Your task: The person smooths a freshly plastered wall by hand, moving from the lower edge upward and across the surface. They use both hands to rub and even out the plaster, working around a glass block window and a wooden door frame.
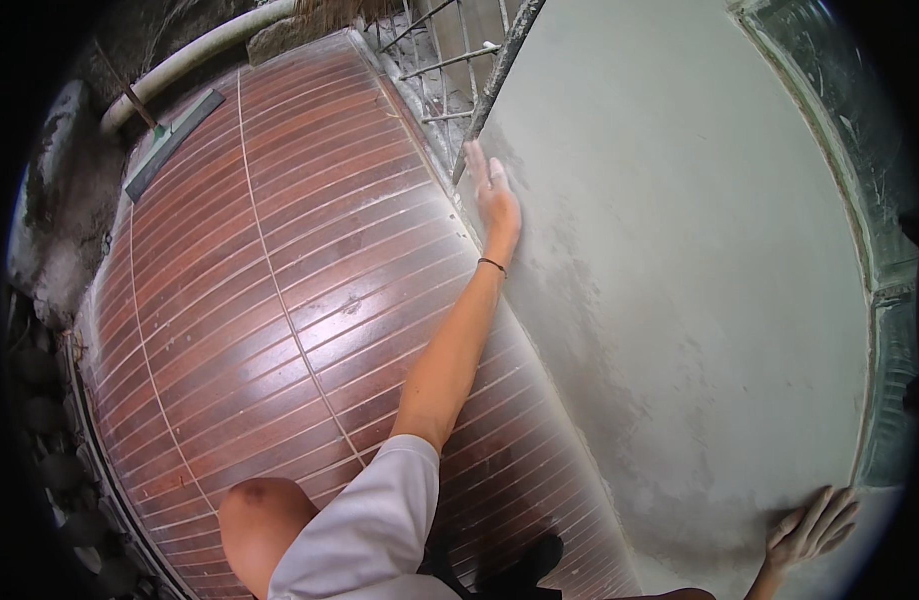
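My left hand (494,195) reaches forward with its fingers stretched out and dusted with pale powder, resting against the left margin of a smooth grey-green plastered surface (679,280), close to a dark rough metal edge (503,60). At the lower right, my right hand (809,530) lies on the same surface with its fingers spread, near the window frame (864,330) along the right side. Neither hand holds anything that I can see. The surface has darker smudges along its left and lower parts.
Red-brown slatted tiles (189,280) cover the floor at the left, with my knee and dark shoe over them. A squeegee (174,145) lies at their far edge, beside rough rock and a pale pipe (184,62). A metal grille (444,75) stands at the top centre.
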A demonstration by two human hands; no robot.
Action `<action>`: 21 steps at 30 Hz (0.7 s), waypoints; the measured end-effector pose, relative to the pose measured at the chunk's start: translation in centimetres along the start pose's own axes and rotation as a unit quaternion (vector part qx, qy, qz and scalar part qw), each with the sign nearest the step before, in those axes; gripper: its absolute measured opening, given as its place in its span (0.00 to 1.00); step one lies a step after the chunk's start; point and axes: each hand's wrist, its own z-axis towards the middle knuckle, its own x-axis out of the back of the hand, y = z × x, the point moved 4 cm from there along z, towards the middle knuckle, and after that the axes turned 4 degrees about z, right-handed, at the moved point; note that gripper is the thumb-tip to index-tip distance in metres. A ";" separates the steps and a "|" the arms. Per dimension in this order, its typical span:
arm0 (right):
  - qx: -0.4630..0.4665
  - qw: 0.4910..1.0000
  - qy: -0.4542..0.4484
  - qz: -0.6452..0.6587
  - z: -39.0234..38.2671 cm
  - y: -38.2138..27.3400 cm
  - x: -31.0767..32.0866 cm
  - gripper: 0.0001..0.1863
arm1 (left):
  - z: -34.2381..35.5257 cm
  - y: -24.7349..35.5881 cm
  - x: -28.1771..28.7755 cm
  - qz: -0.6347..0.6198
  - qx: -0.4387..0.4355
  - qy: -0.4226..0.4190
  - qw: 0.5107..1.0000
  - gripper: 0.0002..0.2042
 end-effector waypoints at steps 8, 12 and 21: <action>0.004 1.000 -0.007 -0.012 -0.1 0.0 0.0 0.26 | -1.2 -2.3 0.7 0.012 -0.002 0.026 1.000 0.25; 0.009 1.000 -0.006 -0.022 -0.1 0.0 -0.1 0.26 | -2.4 -7.3 2.1 0.066 0.231 0.031 0.970 0.25; 0.008 0.999 -0.015 -0.037 -0.2 -0.1 -0.1 0.27 | 1.0 4.8 -1.2 0.030 -0.120 0.020 0.992 0.25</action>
